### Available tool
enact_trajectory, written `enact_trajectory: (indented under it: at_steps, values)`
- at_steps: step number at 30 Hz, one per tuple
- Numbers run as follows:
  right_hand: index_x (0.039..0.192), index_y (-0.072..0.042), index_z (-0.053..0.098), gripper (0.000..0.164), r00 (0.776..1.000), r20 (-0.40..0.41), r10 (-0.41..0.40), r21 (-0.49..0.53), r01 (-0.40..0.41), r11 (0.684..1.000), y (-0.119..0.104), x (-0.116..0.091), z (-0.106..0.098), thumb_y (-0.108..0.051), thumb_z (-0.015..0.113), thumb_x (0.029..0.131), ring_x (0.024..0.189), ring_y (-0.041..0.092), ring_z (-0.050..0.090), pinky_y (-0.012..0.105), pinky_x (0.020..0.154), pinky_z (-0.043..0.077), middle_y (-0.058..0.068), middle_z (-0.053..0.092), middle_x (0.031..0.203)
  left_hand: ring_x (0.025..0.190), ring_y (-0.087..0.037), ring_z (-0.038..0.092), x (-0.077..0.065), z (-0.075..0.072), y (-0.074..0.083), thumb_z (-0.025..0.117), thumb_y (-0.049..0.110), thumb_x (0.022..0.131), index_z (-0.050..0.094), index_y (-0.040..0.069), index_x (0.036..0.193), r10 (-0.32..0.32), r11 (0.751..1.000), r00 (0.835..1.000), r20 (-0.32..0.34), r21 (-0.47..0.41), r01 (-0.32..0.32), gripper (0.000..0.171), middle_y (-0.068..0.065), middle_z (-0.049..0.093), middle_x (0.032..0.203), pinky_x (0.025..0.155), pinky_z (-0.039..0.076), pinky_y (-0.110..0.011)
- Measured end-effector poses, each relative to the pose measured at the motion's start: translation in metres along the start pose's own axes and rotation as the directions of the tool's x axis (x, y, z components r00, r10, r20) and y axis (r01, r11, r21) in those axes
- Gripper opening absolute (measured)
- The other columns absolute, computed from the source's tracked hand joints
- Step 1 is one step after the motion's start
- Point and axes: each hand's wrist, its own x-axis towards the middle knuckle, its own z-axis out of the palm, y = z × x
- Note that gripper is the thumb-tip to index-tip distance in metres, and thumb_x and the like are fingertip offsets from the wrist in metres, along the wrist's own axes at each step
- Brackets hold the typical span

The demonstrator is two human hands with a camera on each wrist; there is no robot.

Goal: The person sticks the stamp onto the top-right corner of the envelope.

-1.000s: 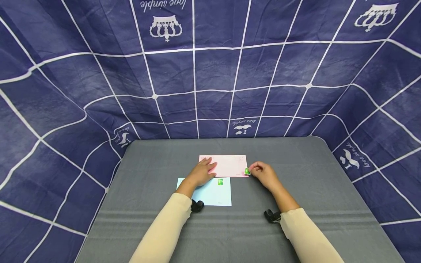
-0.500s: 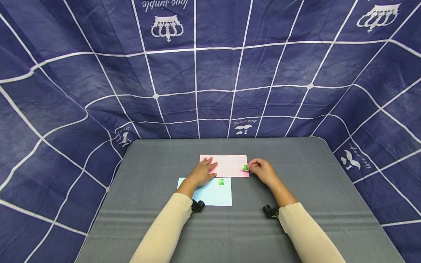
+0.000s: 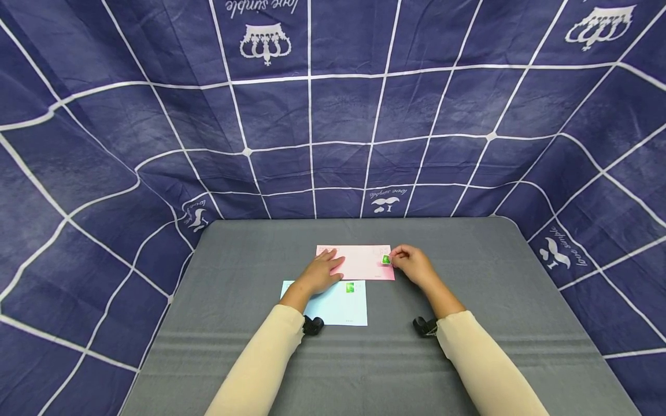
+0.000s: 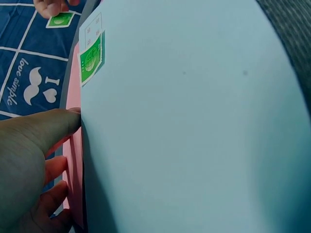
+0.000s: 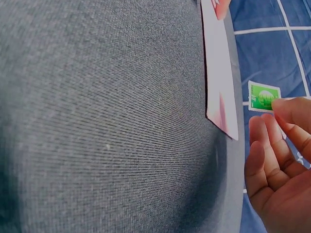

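Observation:
My right hand (image 3: 413,265) pinches a green postage stamp (image 5: 264,96) by its edge, between thumb and fingertip. In the head view the stamp overlaps the right end of a pink envelope (image 3: 361,261); the right wrist view shows it held up above the envelope. With fingers spread, my left hand (image 3: 319,274) rests on the left part of the pink envelope. Nearer to me lies a light blue envelope (image 3: 338,306), partly under my left wrist. Another green stamp (image 4: 91,59) sits at its top right, by a printed box of small red squares.
A grey cloth-covered table (image 3: 250,358) carries both envelopes. Behind and beside it hangs a dark blue curtain (image 3: 343,110) with white grid lines. Each wrist wears a black camera mount, such as the left mount (image 3: 313,326).
My right hand has moved a little away from me and to the left, bringing the stamp from the pink envelope's right edge further over it. The left hand has stayed in place.

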Motion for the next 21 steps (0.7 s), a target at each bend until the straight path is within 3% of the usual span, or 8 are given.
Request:
enact_trajectory:
  at_steps: [21]
  values:
    - [0.104, -0.003, 0.074, 0.015, 0.999, -0.042, 0.004, -0.008, -0.004, 1.000, -0.001, 0.020, 0.004, -0.009, 0.064, 0.094, 0.074, 0.008, 0.063, 0.020, 0.067, 0.049, 0.011, 0.074, 0.091, 0.156, -0.035, 0.023, 0.000, 0.000, 0.000, 0.060, 0.033, 0.101, 0.048, 0.016, 0.152, -0.002, 1.000, 1.000, 0.003, 0.004, 0.002, 0.056, -0.013, 0.032, 0.165, 0.129, 0.019, -0.049]
